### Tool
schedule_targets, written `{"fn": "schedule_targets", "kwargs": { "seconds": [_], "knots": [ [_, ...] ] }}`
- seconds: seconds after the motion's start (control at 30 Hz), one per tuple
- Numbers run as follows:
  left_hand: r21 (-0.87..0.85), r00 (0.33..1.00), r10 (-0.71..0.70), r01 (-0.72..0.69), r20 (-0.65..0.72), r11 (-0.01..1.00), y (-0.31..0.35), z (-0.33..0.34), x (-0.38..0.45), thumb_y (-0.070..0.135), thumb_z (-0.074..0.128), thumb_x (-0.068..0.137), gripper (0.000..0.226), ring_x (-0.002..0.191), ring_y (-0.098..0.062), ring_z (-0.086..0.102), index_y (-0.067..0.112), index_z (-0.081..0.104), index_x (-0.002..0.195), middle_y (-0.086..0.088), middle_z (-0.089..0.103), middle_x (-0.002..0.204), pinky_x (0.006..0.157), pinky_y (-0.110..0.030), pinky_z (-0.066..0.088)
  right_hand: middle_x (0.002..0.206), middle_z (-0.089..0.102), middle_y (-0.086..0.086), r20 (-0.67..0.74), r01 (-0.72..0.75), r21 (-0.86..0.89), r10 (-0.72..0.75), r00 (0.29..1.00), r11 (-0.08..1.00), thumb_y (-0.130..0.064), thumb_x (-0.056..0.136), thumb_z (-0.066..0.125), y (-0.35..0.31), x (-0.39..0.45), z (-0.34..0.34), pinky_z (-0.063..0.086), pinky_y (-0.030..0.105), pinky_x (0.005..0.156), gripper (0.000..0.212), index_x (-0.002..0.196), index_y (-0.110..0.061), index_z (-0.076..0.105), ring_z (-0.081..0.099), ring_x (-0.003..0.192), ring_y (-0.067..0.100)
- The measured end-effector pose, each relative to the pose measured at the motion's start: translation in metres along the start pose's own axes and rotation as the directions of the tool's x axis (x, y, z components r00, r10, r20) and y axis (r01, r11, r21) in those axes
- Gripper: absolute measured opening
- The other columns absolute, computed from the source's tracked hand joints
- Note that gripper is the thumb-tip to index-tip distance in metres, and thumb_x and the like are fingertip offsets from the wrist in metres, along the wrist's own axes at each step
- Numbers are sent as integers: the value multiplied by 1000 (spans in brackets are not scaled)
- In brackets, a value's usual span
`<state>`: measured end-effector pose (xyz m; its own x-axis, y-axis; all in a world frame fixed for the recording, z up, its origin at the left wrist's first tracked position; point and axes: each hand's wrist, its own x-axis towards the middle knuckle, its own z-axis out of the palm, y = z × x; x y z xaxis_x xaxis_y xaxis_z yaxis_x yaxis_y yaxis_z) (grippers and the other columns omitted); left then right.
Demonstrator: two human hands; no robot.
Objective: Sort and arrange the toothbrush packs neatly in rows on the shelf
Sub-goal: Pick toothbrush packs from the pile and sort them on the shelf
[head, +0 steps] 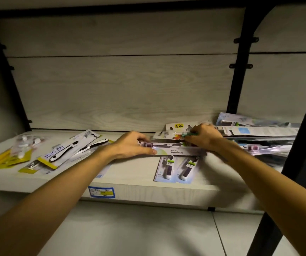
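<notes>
A long grey toothbrush pack (178, 151) lies crosswise at mid-shelf. My left hand (132, 145) grips its left end, thumb along the front edge. My right hand (203, 135) is curled over a children's toothbrush pack (176, 129) with a cartoon card and a green brush, just behind the grey pack. Two purple-handled packs (176, 169) lie side by side under the grey pack, pointing toward me. A loose heap of long packs (259, 133) is piled at the right.
On the light wooden shelf (130, 174), black-and-white brush packs on yellow cards (69, 152) and small yellow packs (10, 156) lie scattered at the left. A blue price label (101, 192) sits on the shelf's front edge. A black upright post (296, 145) stands at the right.
</notes>
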<state>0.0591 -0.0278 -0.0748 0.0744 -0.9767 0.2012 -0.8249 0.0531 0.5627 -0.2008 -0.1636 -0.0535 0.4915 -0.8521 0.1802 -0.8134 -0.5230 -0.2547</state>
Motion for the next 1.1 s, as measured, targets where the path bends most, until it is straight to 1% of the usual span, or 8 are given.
{"fn": "schedule_targets", "kwargs": {
  "seconds": [0.17,0.27,0.43,0.53,0.63,0.77,0.93,1.1],
  "knots": [
    [-150,999,-9,1,-51,989,-11,5,-10,50,87,68,35,89,3,65,33,76,97,19,73,93,84,-29,52,99,70,3,-29,3,176,2,1000,984,-51,82,74,-9,6,-9,51,32,74,29,94,-26,66,63,85,21],
    [-204,991,-85,62,-105,977,-23,-3,-14,52,81,75,33,94,-13,67,27,78,96,7,75,95,88,-37,54,97,70,4,-213,70,167,-33,976,984,-42,83,77,-19,5,-8,48,31,68,24,94,-26,62,62,81,23],
    [-157,983,-115,92,-143,983,-47,-29,-36,66,70,77,47,89,-11,66,27,73,104,10,71,91,77,-30,51,94,64,-6,-536,227,330,-16,844,916,-42,88,71,-59,-8,-8,54,32,66,34,114,-23,61,64,77,16],
    [-168,985,-129,109,-115,980,-56,-46,-53,58,68,86,38,88,-16,70,24,68,104,1,76,91,82,-40,56,98,67,-3,-506,266,531,49,861,805,-43,87,71,-87,-11,-5,53,30,66,39,115,-19,61,64,81,13],
    [-114,980,-130,114,-150,987,-65,-65,-74,56,66,89,31,67,-3,66,26,68,96,12,74,74,63,-29,46,95,70,5,-390,190,713,156,908,674,-34,85,71,-116,-10,3,60,39,63,36,114,-14,63,68,79,22],
    [-4,950,-139,144,-280,990,-81,-97,-102,60,63,87,30,70,-7,62,31,69,91,15,66,70,60,-28,41,90,71,13,-248,145,886,186,951,440,-12,86,62,-163,-11,20,50,29,48,32,118,-9,63,64,65,21],
    [5,905,-169,186,-391,983,-107,-135,-137,61,61,88,32,58,-13,61,29,63,87,11,65,60,58,-36,48,118,66,12,-299,219,886,144,943,408,-3,86,64,-224,-22,42,60,41,84,49,133,-11,54,68,102,25],
    [-158,871,-205,149,-446,976,-129,-171,-163,56,66,87,35,69,-24,65,21,67,89,2,68,66,78,-49,57,118,62,4,-421,359,877,149,895,320,-1,89,61,-285,-36,51,59,25,81,49,136,-11,49,64,102,12]
  ]
}}
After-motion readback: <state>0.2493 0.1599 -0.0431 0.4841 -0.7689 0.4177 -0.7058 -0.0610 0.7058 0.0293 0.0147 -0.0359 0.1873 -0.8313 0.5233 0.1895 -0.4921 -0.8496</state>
